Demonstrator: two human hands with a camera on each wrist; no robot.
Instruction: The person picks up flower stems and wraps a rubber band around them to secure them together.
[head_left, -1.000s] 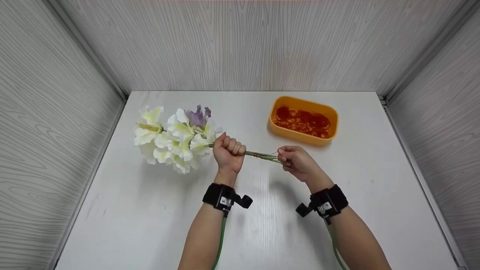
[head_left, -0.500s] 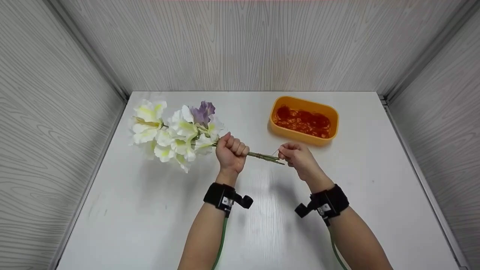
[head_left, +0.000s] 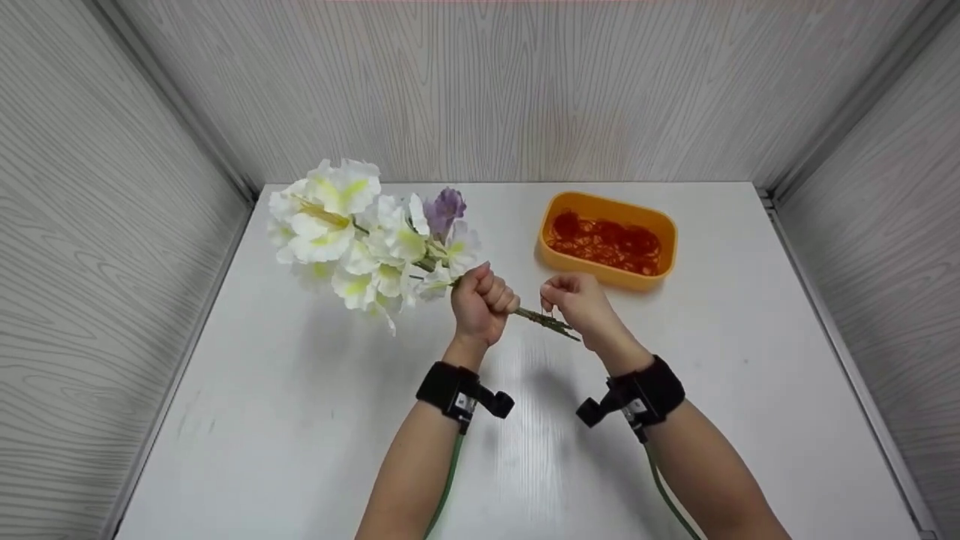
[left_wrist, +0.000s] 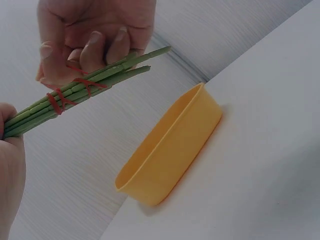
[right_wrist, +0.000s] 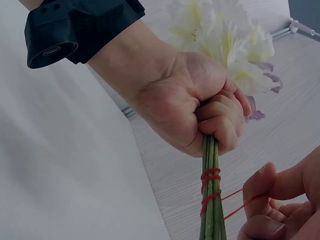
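Head view: your left hand fists the flower stems, running lower right; your right hand, beside their ends, pinches a stretched red rubber band.

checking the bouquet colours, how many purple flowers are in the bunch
1. The purple flower sits at the right edge of the bunch, beside the white flowers and just above the left hand gripping the stems. More could be hidden behind the white ones.
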